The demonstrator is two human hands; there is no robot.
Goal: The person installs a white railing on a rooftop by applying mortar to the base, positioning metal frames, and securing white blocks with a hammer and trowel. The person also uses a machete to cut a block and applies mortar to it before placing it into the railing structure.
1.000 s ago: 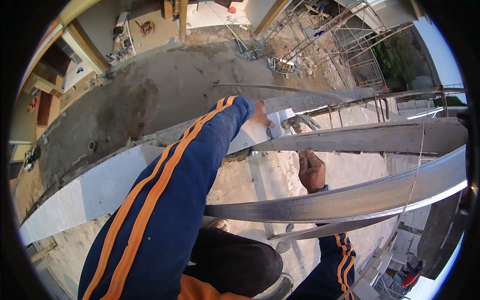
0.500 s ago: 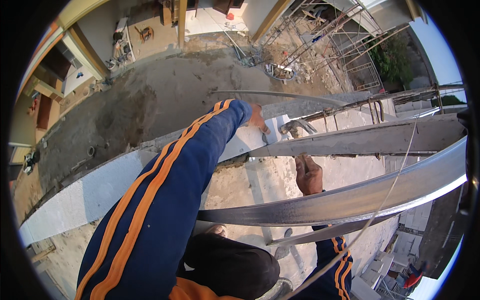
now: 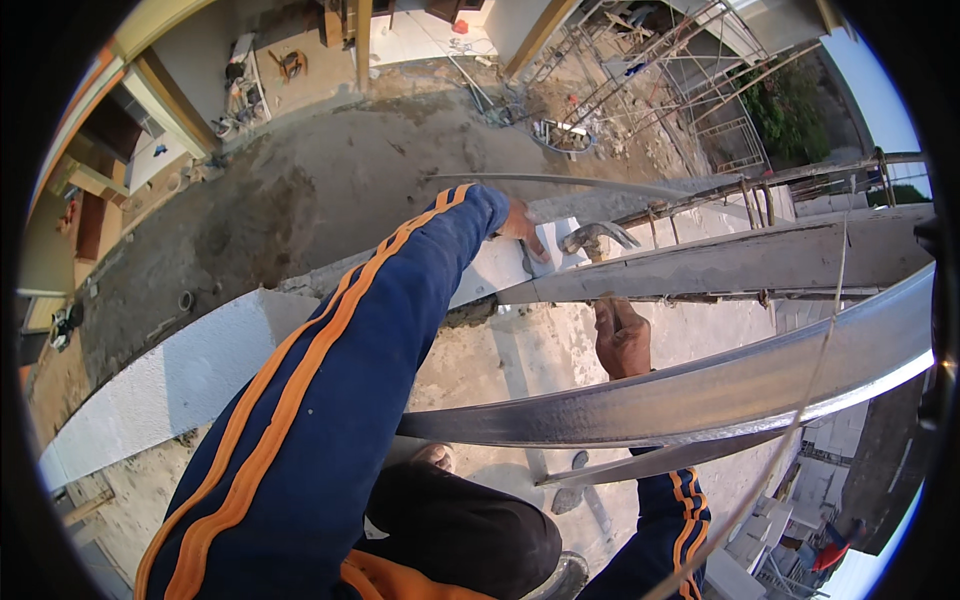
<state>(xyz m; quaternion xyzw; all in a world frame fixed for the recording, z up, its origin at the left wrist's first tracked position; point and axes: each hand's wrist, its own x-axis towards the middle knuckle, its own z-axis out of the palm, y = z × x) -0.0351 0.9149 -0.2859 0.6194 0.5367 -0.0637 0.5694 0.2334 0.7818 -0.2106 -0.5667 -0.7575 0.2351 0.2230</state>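
My left hand [image 3: 522, 230] reaches across to the far side, its fingers gripping a small white block piece [image 3: 567, 240] on top of the pale block wall [image 3: 190, 355]. Just right of that piece is the steel head of a claw hammer [image 3: 600, 238]. A long grey beam [image 3: 720, 262] hides most of the hammer's handle. Below the beam, my right hand [image 3: 623, 340] is closed, in line with the handle. The right forearm passes beneath a shiny metal channel [image 3: 680, 405].
A thin cord [image 3: 822, 370] slants down the right side. Behind the beam runs a rusty rebar cage [image 3: 760, 190]. Scaffolding [image 3: 690, 75] stands at the far right, beyond a lower dirt yard [image 3: 330, 190]. A person in red [image 3: 830, 555] is at the lower right.
The hammer head has lifted slightly, and part of its neck now shows. My right hand has turned, showing more of its back. My left hand stays on the white piece.
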